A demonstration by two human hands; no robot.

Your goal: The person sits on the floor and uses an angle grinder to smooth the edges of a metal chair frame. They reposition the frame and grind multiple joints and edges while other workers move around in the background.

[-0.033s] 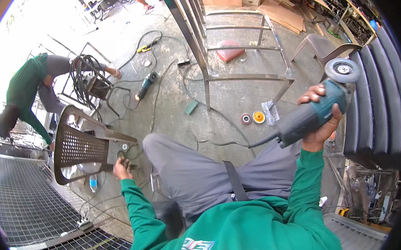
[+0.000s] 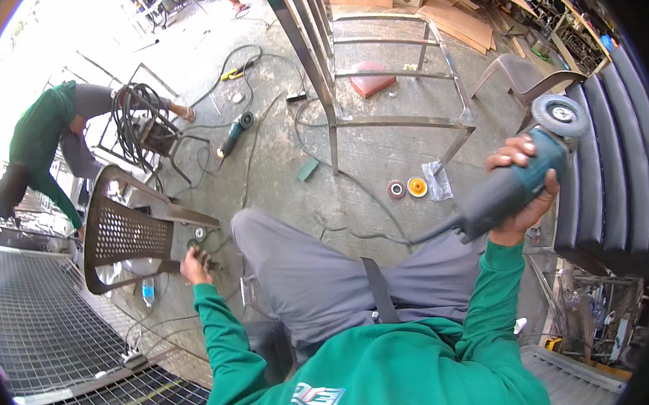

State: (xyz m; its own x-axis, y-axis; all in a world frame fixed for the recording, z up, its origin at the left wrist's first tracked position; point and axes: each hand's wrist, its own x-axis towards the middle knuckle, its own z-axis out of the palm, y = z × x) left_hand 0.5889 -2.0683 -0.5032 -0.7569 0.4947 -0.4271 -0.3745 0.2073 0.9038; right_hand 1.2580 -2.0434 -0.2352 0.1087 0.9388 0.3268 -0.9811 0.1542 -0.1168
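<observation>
My right hand [image 2: 528, 179] is closed around the body of a teal and dark grey angle grinder [image 2: 505, 185]. A round grey disc [image 2: 561, 116] sits on its head, pointing up and away from me, and its cord trails down to the floor. My left hand [image 2: 198, 265] is low beside the brown plastic chair [image 2: 130, 234], its fingers curled together. Whatever they hold is too small and dark to make out. Just beyond those fingers lies a small round metallic piece [image 2: 200, 234].
A bare metal frame [image 2: 402, 121] stands ahead. On the floor are a second grinder [image 2: 235, 134], an orange disc [image 2: 416, 187], a reddish disc [image 2: 395, 189], a green block [image 2: 307, 169] and cords. Stacked black panels [image 2: 605, 169] rise at right. A co-worker [image 2: 47, 127] bends at left.
The grinder in my right hand has shifted slightly right. My left hand has moved a little up and left, beside the chair. The whole view has shifted slightly.
</observation>
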